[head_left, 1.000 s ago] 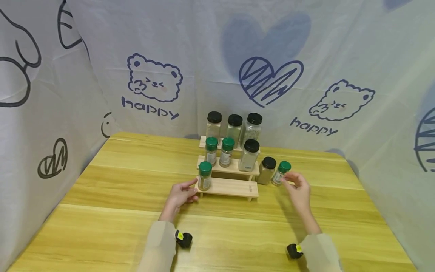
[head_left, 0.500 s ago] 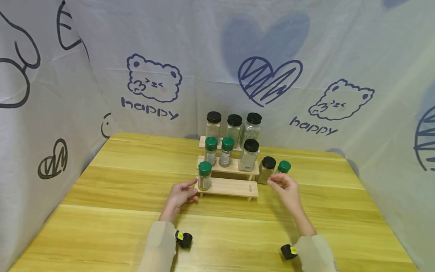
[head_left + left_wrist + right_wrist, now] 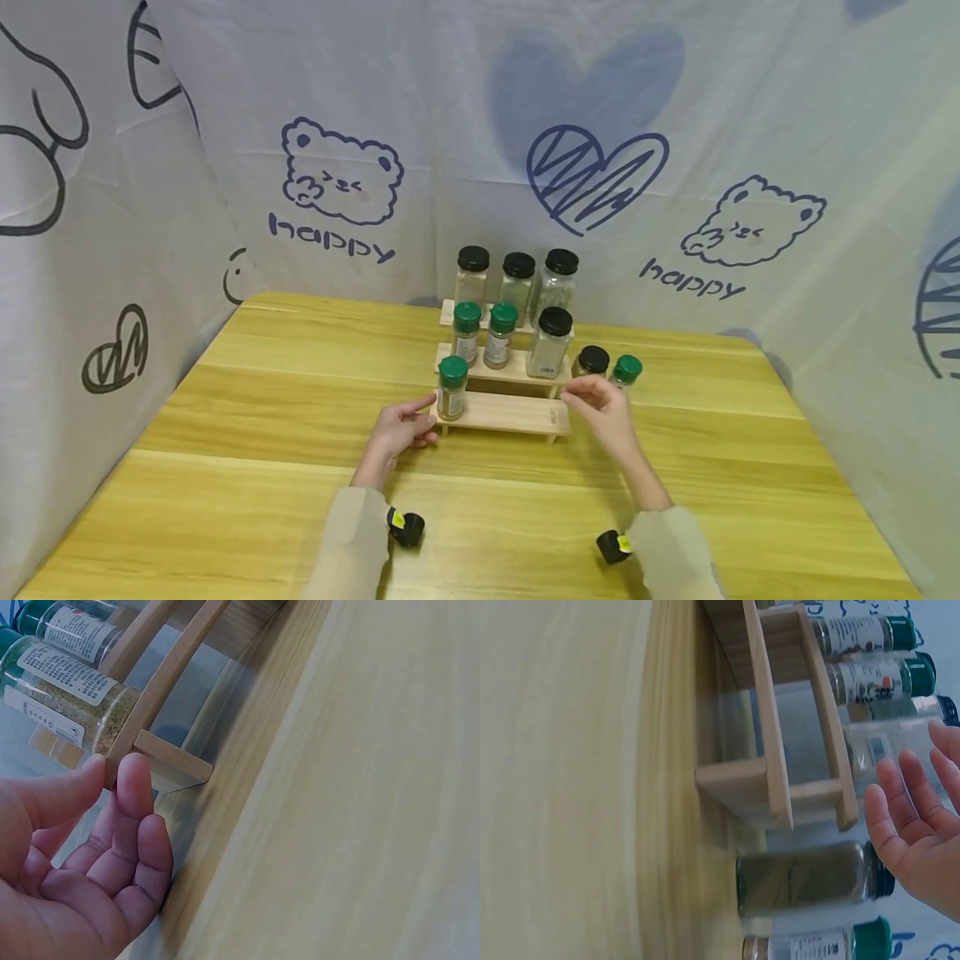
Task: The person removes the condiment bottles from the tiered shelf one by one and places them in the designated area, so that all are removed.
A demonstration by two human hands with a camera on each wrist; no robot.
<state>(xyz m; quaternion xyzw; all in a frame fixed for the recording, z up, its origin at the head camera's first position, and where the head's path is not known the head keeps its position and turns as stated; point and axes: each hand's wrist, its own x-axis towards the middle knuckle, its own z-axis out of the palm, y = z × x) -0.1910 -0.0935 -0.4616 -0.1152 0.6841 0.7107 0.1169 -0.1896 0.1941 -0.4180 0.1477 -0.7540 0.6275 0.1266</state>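
Note:
A three-tier wooden spice rack stands on the table. My left hand pinches the left end of its lowest shelf between thumb and fingers, just below a green-capped spice jar. My right hand hovers by the rack's right end with nothing in it, its fingers loosely bent. Behind it on the table are a black-capped jar and a small green-capped jar, both partly hidden in the head view. The middle tier bears two green-capped jars and a black-capped square jar.
Several black-capped jars fill the top tier, close before a white cloth backdrop. The wooden table extends in front and to both sides. More cloth hangs at left and right.
My right hand has moved left from beside the small green-capped jar, past the black-capped jar, to the rack's right end. The left hand stays at the rack.

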